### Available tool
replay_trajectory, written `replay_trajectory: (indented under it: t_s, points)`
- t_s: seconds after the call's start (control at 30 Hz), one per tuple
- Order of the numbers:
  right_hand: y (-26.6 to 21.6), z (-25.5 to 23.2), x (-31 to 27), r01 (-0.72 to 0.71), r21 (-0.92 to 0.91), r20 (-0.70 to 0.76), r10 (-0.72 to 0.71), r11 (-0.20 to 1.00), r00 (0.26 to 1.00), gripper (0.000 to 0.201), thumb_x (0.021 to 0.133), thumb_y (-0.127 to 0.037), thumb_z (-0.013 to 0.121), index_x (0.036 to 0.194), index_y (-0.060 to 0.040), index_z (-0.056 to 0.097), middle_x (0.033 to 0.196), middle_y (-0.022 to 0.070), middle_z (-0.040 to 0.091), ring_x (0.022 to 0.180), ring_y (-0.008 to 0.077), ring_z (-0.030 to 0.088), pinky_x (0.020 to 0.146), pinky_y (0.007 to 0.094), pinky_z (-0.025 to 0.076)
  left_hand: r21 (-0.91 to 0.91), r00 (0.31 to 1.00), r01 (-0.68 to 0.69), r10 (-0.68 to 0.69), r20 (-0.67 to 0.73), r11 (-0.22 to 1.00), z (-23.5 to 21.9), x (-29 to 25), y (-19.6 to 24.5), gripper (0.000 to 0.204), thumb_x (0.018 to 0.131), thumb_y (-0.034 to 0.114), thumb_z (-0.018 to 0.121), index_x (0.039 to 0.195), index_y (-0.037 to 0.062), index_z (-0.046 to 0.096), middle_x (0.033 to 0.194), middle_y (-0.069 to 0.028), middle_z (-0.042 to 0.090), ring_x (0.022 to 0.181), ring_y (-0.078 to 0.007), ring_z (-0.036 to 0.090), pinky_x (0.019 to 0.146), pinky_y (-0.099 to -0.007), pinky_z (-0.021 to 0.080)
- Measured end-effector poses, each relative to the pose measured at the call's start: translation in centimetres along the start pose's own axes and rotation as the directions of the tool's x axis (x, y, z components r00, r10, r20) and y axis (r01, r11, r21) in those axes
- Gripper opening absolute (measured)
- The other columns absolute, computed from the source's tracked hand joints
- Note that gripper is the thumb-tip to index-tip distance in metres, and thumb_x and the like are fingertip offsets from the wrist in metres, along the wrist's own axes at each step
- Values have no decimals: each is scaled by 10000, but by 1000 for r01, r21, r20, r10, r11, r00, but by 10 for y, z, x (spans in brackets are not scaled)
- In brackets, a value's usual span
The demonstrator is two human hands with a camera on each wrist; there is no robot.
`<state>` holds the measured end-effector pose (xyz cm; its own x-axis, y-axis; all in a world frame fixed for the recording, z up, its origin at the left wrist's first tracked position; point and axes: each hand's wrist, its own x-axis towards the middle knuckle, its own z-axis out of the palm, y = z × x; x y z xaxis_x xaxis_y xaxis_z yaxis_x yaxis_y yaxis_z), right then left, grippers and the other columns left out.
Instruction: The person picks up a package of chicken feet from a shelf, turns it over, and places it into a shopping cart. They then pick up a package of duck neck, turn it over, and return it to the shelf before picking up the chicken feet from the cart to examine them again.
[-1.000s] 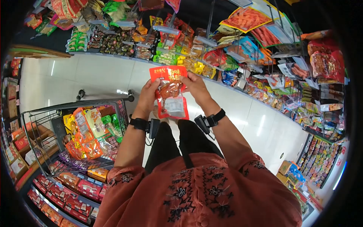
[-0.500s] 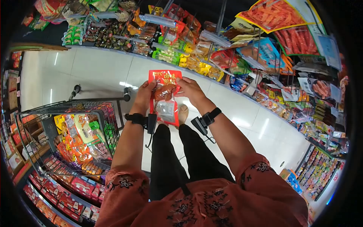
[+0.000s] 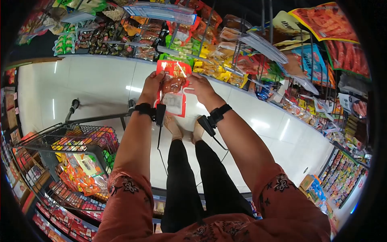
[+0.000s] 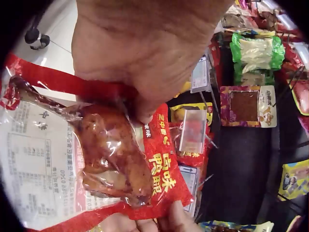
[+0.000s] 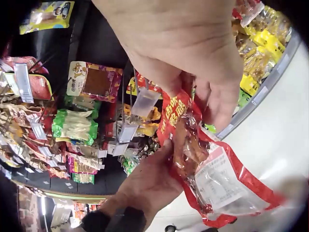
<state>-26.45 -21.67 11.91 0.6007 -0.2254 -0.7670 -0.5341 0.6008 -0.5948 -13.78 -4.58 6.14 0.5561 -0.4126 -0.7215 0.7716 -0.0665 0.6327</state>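
Both hands hold a red-edged, see-through vacuum pack with a brown braised duck leg [image 3: 174, 85] in front of the body. My left hand [image 3: 151, 86] grips its left edge, thumb on the front. At the upper right edge, my right hand [image 3: 202, 89] pinches the pack, other fingers stretched out beside it. In the left wrist view the leg [image 4: 113, 150] lies under clear film, beside yellow printed characters on the red end. The right wrist view shows the pack [image 5: 219, 181] from the other side, its white label end hanging free.
Racks of hanging snack bags [image 3: 225, 60] run along the far side, with price tags [image 3: 161, 14] jutting out on rods. A wire shopping cart [image 3: 94, 155] with colourful packets stands at the left. Shelves of red boxes [image 3: 60, 222] lie at the lower left.
The pack stays in both hands, dipping slightly and then rising towards the racks. In the head view, the cart has shifted down and left, and more of the legs and feet shows.
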Motion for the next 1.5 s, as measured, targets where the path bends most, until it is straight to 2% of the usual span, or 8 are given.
replay_trajectory:
  t_s: [0.2, 0.3, 0.5, 0.6, 0.83, 1.03, 1.13, 1.5]
  points:
    - [15, 3, 49, 86, 196, -103, -67, 977, 992, 491, 956, -317, 644, 1334, -31, 517, 1261, 83, 556, 1093, 213, 570, 892, 358, 556, 16, 995, -88, 87, 51, 996, -8, 47, 4, 152, 956, 219, 642, 1018, 80, 649, 917, -11, 665, 819, -130, 628, 754, -282, 529]
    - [15, -2, 64, 108, 287, 1, -113, 952, 994, 519, 954, -237, 648, 1388, -52, 432, 1250, 43, 541, 1085, 221, 523, 961, 415, 487, -37, 980, -151, 155, 123, 988, -1, 44, 19, 221, 950, 245, 657, 1093, 77, 644, 965, -8, 659, 882, -127, 621, 817, -281, 516]
    - [8, -2, 84, 157, 332, 4, -168, 930, 986, 395, 953, -242, 657, 1282, -79, 512, 1213, 21, 548, 1078, 208, 523, 973, 406, 473, -17, 964, -247, 248, 92, 969, 10, 54, 33, 188, 976, 219, 607, 1087, 70, 636, 942, -1, 639, 842, -102, 610, 776, -269, 518]
    - [15, -6, 99, 266, 287, 82, -301, 920, 950, 375, 957, -235, 653, 1272, -77, 527, 1194, 16, 549, 1072, 206, 521, 972, 405, 475, -55, 951, -266, 272, 151, 962, 5, 64, 34, 183, 977, 217, 605, 1090, 75, 634, 967, -7, 641, 870, -108, 615, 785, -272, 521]
    - [11, 0, 101, 194, 378, 32, -222, 905, 975, 430, 941, -256, 683, 1262, -23, 516, 1168, 51, 554, 1048, 203, 540, 961, 388, 492, -44, 943, -301, 304, 133, 953, 1, 61, 38, 228, 978, 237, 606, 1130, 68, 616, 1017, -14, 640, 896, -109, 617, 796, -273, 520]
    - [11, 8, 114, 257, 407, -42, -263, 877, 964, 405, 927, -245, 696, 1262, -78, 542, 1155, 43, 582, 1099, 176, 554, 930, 375, 507, -1, 920, -375, 372, 126, 927, 0, 76, 48, 237, 974, 244, 613, 1136, 70, 627, 976, -4, 646, 856, -100, 622, 727, -252, 518]
    - [11, 9, 121, 249, 461, -51, -254, 852, 966, 307, 921, -211, 707, 1154, -63, 573, 1117, 40, 596, 1016, 183, 562, 957, 395, 473, -1, 947, -292, 290, 137, 956, 0, 75, 53, 232, 986, 175, 585, 1190, 70, 623, 1115, -28, 661, 1019, -123, 602, 917, -276, 464]
    - [8, 6, 124, 269, 508, -71, -272, 818, 960, 376, 912, -191, 719, 1232, -108, 541, 1159, 21, 576, 1039, 173, 562, 973, 395, 455, -76, 918, -355, 363, 160, 932, 9, 92, 48, 243, 967, 226, 630, 1145, 61, 644, 1006, -28, 675, 911, -125, 631, 799, -279, 517]
